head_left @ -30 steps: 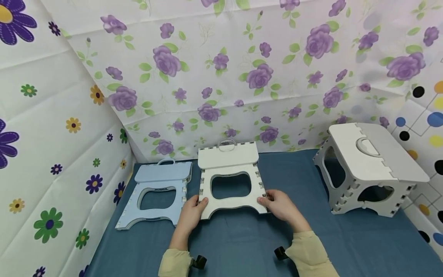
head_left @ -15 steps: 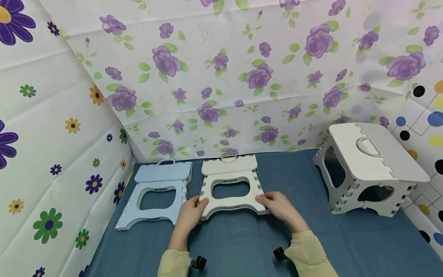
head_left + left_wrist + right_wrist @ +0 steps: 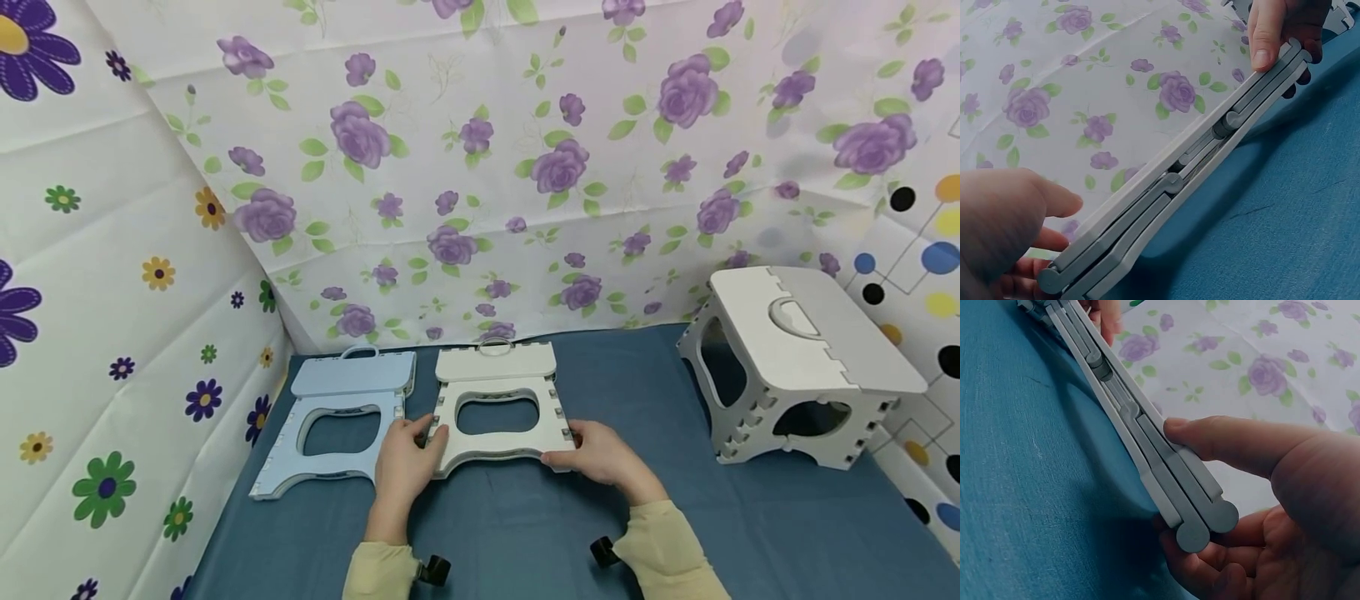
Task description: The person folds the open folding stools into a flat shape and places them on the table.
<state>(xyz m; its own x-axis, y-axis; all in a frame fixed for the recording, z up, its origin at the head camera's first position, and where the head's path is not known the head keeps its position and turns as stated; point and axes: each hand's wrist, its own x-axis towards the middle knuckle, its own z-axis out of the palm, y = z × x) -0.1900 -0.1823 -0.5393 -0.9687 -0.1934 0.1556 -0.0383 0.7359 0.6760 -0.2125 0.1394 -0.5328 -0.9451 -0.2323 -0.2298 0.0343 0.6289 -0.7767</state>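
Note:
A white folding stool [image 3: 491, 446], folded flat, lies in the middle of the blue cloth with its handle toward the back wall. My left hand [image 3: 401, 467] holds its near left corner, the thumb by the upper edge and the fingers around the side. At the near right corner, my right hand [image 3: 603, 457] pinches it, thumb on top and fingers underneath. Stacked grey leg panels [image 3: 1166, 465] show along the near edge in the right wrist view. A shadow falls on the cloth below that edge.
Close on the left lies a light blue folding stool [image 3: 330, 463], also folded flat. An unfolded white stool [image 3: 753, 333] stands at the right. Flower-patterned sheeting [image 3: 450, 167] hangs behind the blue cloth [image 3: 517, 542].
The far end of the white folding stool has come down toward the cloth. My right hand has shifted slightly left along its near edge.

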